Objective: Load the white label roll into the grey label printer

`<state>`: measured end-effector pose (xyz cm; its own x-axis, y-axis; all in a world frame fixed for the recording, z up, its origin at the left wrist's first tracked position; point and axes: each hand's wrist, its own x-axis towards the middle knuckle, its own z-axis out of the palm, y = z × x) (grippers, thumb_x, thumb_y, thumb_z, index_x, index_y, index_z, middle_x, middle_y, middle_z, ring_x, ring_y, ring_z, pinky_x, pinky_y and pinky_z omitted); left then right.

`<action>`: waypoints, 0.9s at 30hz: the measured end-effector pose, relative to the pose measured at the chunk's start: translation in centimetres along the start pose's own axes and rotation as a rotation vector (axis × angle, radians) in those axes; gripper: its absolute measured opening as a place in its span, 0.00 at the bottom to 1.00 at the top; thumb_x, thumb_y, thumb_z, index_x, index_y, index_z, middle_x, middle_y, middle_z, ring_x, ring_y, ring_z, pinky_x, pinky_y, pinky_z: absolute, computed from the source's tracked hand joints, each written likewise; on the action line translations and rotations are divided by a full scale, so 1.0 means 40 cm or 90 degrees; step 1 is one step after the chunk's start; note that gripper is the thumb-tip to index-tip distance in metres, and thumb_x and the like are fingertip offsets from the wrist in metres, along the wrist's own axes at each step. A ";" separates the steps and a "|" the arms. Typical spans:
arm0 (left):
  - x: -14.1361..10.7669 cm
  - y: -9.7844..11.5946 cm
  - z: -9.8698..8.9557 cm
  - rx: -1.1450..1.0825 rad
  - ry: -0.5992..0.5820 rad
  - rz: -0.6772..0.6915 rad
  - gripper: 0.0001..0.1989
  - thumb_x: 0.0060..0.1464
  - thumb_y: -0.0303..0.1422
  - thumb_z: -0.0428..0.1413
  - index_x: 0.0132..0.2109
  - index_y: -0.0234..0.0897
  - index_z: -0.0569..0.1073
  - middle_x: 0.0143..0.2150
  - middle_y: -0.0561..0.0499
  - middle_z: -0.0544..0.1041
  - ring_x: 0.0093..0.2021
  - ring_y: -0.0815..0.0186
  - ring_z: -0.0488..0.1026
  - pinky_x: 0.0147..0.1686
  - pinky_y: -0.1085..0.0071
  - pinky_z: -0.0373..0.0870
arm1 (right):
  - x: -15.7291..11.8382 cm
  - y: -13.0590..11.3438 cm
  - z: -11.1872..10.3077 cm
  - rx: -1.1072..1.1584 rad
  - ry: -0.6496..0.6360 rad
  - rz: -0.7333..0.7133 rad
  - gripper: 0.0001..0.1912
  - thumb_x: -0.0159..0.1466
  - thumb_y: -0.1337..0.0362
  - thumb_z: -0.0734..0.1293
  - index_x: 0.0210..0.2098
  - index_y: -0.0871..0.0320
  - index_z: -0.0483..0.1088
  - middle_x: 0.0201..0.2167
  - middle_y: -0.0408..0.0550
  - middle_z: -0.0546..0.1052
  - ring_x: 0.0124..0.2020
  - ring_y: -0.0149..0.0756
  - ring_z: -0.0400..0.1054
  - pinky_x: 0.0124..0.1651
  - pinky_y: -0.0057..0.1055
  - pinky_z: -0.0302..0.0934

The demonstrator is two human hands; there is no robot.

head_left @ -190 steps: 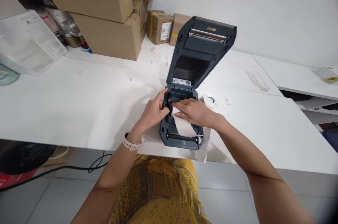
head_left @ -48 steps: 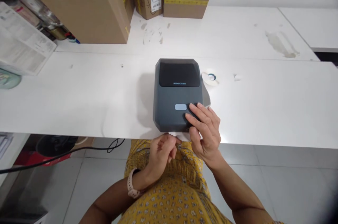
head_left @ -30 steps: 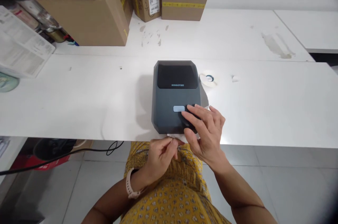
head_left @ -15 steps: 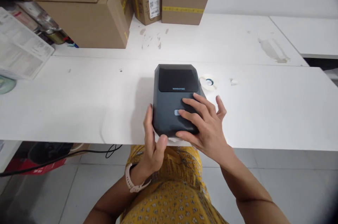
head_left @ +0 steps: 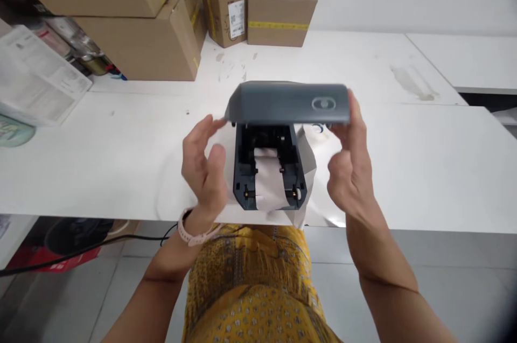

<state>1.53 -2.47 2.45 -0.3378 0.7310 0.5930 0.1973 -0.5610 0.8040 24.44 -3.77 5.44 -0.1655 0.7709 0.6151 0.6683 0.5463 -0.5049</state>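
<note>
"What's the biggest thing in play?"

"The white table [head_left: 407,170], spread beneath both grips. On it, between the two and a little below them, sits the printer [head_left: 239,184], its base exposed at the front."

"And its lid [head_left: 278,105]?"

"Part raised, spanning the gap from one grip to the other. The right grip [head_left: 352,162] has its fingers hooked on the lid's right edge, holding it up by the look of things. The left grip [head_left: 205,168] is loosely spread, fingertips at the lid's left corner, thumb well apart, not closed round it."

"So the step in hand is opening up?"

"I'd judge so, to get at the paper."

"Anything beside the base?"

"A loose sheet of paper [head_left: 308,162], against its right side, left of the right grip."

"Inside?"

"A pale paper strip [head_left: 270,184], midway between the grips, lying over the roller [head_left: 291,194], with a small white knob [head_left: 299,194] at its end."

"What does the next move call for?"

"Probably a steady swing back of the lid, then a free grip to straighten that strip."
</note>
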 end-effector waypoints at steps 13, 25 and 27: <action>0.025 -0.128 -0.021 -0.049 -0.419 -0.348 0.49 0.56 0.47 0.66 0.77 0.50 0.51 0.78 0.44 0.57 0.78 0.44 0.52 0.70 0.48 0.63 | 0.344 0.072 0.063 -0.093 0.102 -0.023 0.32 0.78 0.47 0.44 0.77 0.39 0.27 0.77 0.50 0.54 0.73 0.49 0.60 0.64 0.50 0.65; 0.024 -0.131 -0.024 0.010 -0.388 -0.348 0.46 0.57 0.47 0.65 0.76 0.49 0.56 0.75 0.42 0.64 0.69 0.42 0.66 0.58 0.52 0.74 | 0.259 0.032 0.090 -0.190 0.032 -0.159 0.17 0.76 0.60 0.55 0.52 0.51 0.75 0.49 0.53 0.82 0.54 0.48 0.73 0.62 0.49 0.63; 0.022 -0.131 -0.025 0.039 -0.371 -0.336 0.44 0.56 0.47 0.65 0.75 0.49 0.58 0.73 0.42 0.66 0.67 0.42 0.69 0.57 0.52 0.75 | 0.221 0.041 0.093 -0.167 -0.177 -0.180 0.17 0.75 0.63 0.57 0.48 0.54 0.77 0.43 0.52 0.83 0.47 0.47 0.75 0.56 0.48 0.65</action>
<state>-0.71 0.72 -1.29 0.1332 0.9900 0.0467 0.2022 -0.0733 0.9766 21.36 5.17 7.81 -0.5316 0.6816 0.5027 0.7235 0.6741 -0.1488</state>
